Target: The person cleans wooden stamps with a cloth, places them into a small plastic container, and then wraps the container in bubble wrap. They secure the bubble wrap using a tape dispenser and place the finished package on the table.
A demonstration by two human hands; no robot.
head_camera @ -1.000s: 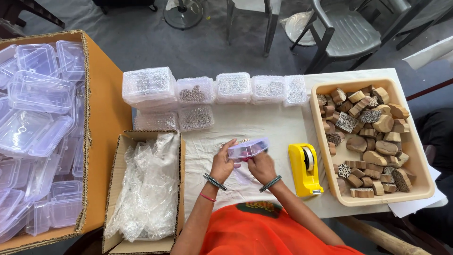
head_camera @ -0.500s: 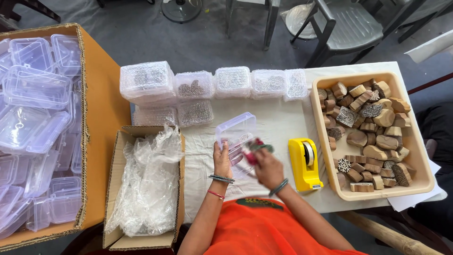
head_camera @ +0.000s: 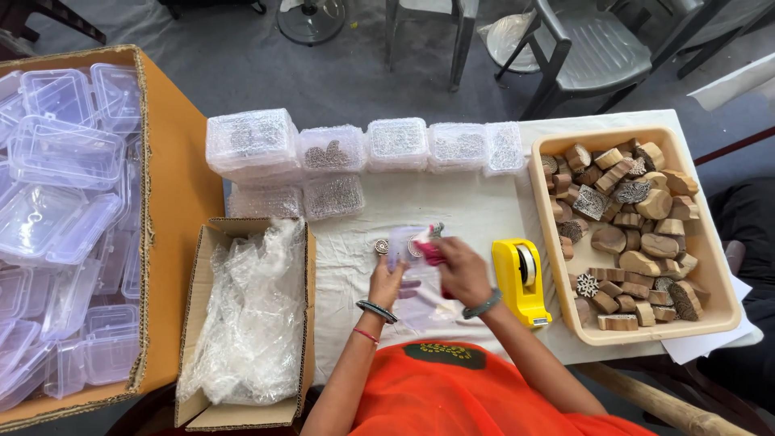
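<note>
A small clear plastic box (head_camera: 404,245) is held up over the white-clothed counter (head_camera: 476,211), just in front of the body. The left hand (head_camera: 386,278) is closed around its lower edge; the right hand (head_camera: 457,269) is closed on something pink (head_camera: 430,253) pressed against the box, blurred too much to be named. A small round carved wooden stamp (head_camera: 381,246) is seen just beside the box. The packing of one box is judged to be in hand. A steady grip on the slippery, thin-walled plastic is called for. Finished boxes (head_camera: 339,149), glossy and patterned inside, are ranged along the far edge. A yellow tape dispenser (head_camera: 521,278) stands near the right wrist, beside a beige tray (head_camera: 714,266) of rough-cut wooden blocks. Crinkled plastic wrap fills a cardboard carton (head_camera: 202,323).
</note>
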